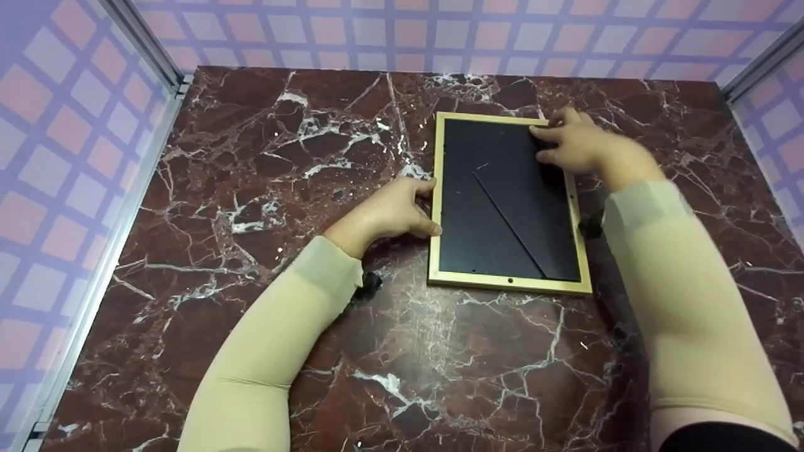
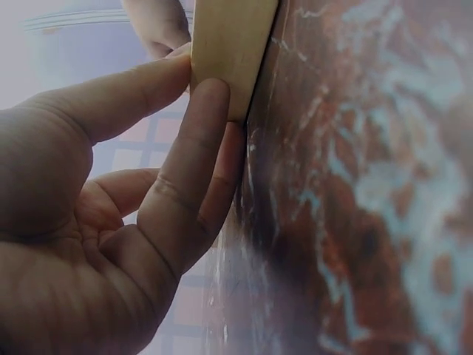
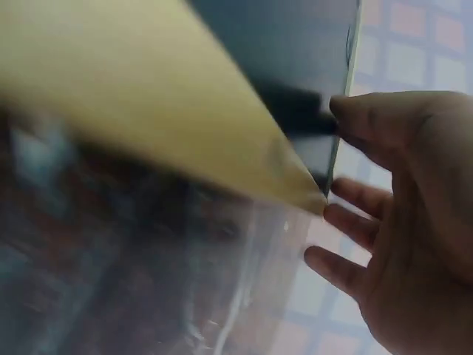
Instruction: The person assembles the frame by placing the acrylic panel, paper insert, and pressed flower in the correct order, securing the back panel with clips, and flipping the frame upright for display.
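A picture frame [image 1: 510, 284] lies back side up on the table, with a gold-coloured border and a black backing [image 1: 490, 220]. A thin diagonal strip runs across that backing. At the frame's left edge, my left hand [image 1: 399, 207] holds on with the thumb on top and fingers against the side. The left wrist view shows these fingers [image 2: 181, 163] close to the tabletop. My right hand [image 1: 578, 144] grips the top right corner, thumb over the border. Seen from the right wrist, the other fingers [image 3: 355, 222] are spread around that corner, and their contact is partly hidden.
The table [image 1: 282, 157] has a dark red marbled top with white veins. Small white specks [image 1: 383, 125] are scattered left of the frame. Checked panels [image 1: 377, 34] with metal rails [image 1: 113, 251] enclose the back and sides.
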A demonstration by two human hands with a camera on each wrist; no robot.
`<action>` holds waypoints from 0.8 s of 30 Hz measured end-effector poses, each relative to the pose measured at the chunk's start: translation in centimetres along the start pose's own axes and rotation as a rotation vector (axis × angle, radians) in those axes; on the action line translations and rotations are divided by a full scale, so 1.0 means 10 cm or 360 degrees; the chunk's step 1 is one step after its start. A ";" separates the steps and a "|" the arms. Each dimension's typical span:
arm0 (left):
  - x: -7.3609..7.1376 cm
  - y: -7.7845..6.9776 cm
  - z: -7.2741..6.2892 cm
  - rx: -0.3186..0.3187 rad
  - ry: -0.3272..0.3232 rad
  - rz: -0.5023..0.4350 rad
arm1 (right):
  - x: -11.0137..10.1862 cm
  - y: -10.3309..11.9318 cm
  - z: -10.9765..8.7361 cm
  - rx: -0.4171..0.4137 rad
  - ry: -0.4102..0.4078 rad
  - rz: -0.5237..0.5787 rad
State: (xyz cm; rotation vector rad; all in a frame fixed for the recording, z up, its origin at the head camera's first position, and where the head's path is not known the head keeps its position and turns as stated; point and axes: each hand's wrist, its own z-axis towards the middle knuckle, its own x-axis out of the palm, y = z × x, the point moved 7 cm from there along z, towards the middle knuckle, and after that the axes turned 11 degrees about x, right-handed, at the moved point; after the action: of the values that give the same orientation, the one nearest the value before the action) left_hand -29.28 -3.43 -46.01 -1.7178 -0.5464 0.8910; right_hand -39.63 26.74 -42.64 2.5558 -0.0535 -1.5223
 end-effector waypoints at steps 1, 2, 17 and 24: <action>0.01 0.01 0.01 -0.0003 0.0001 -0.0013 | 0.03 0.01 -0.03 -0.0014 -0.0021 0.0023; 0.02 0.01 0.01 -0.0001 0.0000 -0.0028 | 0.07 0.03 -0.07 -0.0036 -0.0042 0.0057; -0.06 -0.03 0.04 0.0036 -0.0069 0.0190 | 0.32 0.65 -0.72 -0.0023 0.0055 0.0109; -0.03 0.00 0.02 0.0003 -0.0102 -0.0080 | 0.43 0.72 -0.75 0.0060 0.0011 0.0163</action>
State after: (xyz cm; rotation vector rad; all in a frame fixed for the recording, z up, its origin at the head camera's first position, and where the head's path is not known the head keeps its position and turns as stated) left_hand -29.66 -3.54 -45.92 -1.6714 -0.6288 0.9130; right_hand -30.63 20.07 -41.77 2.5446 -0.2108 -1.4885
